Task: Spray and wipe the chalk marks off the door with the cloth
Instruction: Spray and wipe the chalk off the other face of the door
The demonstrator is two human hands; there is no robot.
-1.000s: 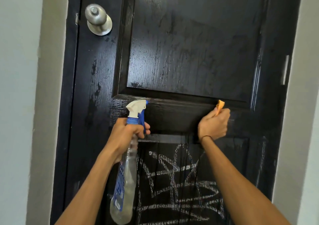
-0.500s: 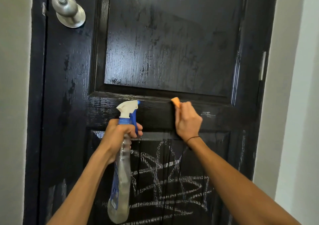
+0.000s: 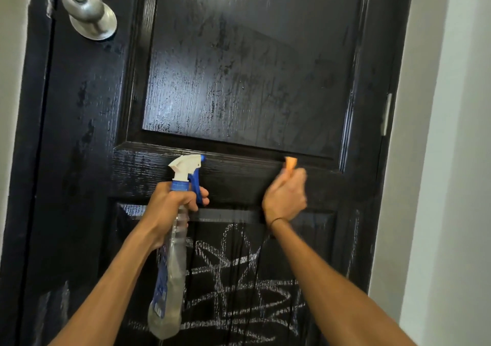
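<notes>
Cloth [image 3: 290,163] shifted right, right hand [image 3: 285,199] seemingly blurred

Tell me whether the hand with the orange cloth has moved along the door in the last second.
Yes. The right hand with the orange cloth swept left along the rail, then back right, judged against the upper panel's lower right corner.

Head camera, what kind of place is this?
Probably a home interior doorway: a black panelled door with a round metal knob, set between plain pale walls. Chalk scribbles cover its lower panel.
</notes>
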